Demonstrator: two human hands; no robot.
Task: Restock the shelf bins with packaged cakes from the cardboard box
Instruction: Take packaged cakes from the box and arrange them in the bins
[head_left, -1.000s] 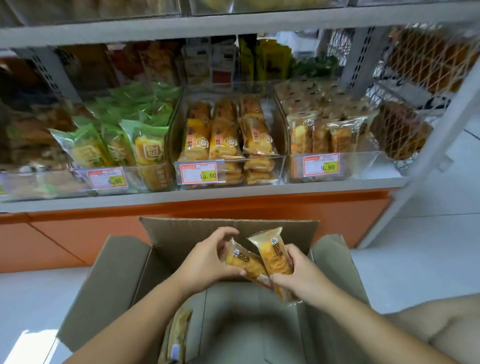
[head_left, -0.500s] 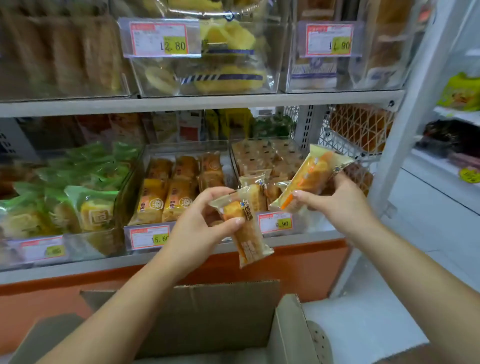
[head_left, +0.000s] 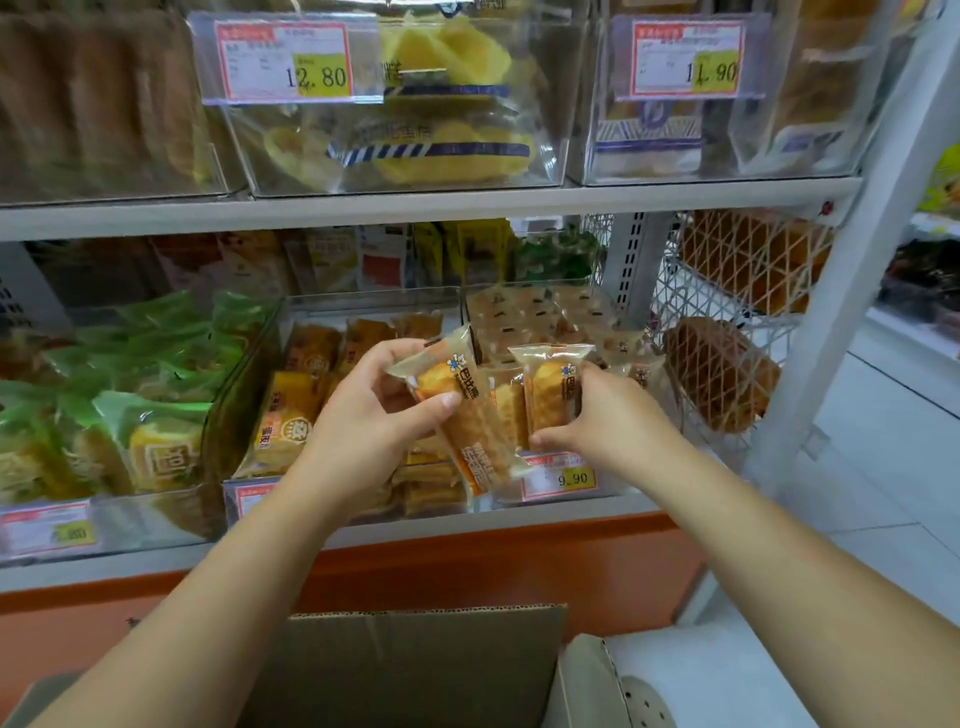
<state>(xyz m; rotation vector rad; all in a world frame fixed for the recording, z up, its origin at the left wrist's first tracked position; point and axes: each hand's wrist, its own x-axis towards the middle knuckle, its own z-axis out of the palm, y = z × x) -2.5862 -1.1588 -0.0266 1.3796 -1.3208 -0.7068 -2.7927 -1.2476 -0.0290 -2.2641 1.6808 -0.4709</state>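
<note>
At the bottom edge of the view, closest to the person, stands the cardboard box (head_left: 415, 660). Only its raised back flap shows, so I cannot tell how many cakes remain inside. Both forearms reach over it toward the front edge of the lower shelf (head_left: 519, 512). The left hand (head_left: 363, 415) has its fingers and thumb curled round a clear-wrapped cake packet (head_left: 462, 415), which hangs tilted in front of the seam between the middle bin (head_left: 363, 304) and the right-hand bin (head_left: 605, 486). The right hand (head_left: 608, 421) grips a second packet (head_left: 553, 389) upright, low at the front of the right-hand bin, just above its 9.90 price tag (head_left: 558, 478) and against the packets already standing there. Whether it touches the bin floor is hidden by the hand. The wrappers match those in this bin, so both cakes likely belong here. My reading is that the right packet is about to be set down and the left one comes after it. The front of this bin looks sparser than its back, so more cakes are probably needed. The middle bin and the bin of green packets (head_left: 156, 364) toward the left end look well filled. Farther up, the clear bins on the upper shelf (head_left: 415, 205) hold other goods, untouched.
</note>
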